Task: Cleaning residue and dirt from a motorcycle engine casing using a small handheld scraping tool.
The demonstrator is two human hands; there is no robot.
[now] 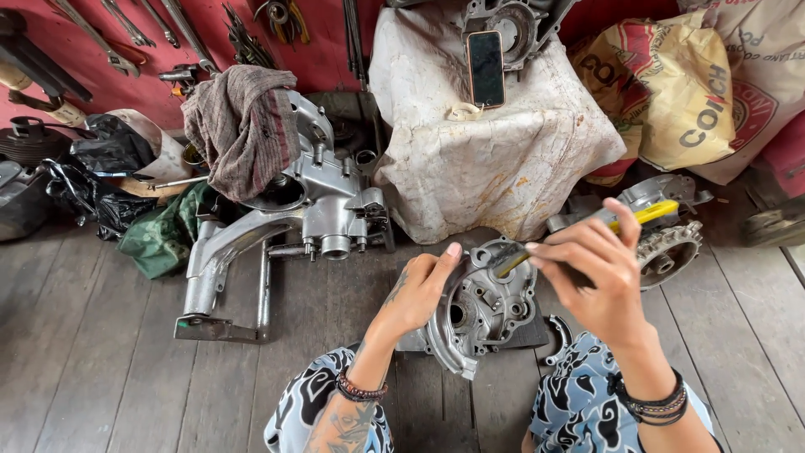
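Left hand (pixel 419 289) clamps engine cover (pixel 478 310) upright on floor (pixel 109 352), steadying it; right hand (pixel 591 273), 3 o'clock, closed round yellow-handled tool (pixel 587 231), tip inside.

Beaded bracelets both wrists; tattooed left forearm; black-white patterned trousers.

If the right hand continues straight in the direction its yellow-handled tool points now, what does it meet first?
The right hand aims the yellow-handled tool down-left; its tip already appears to rest on the silver cast-metal engine cover held by the left hand, though depth is unclear.
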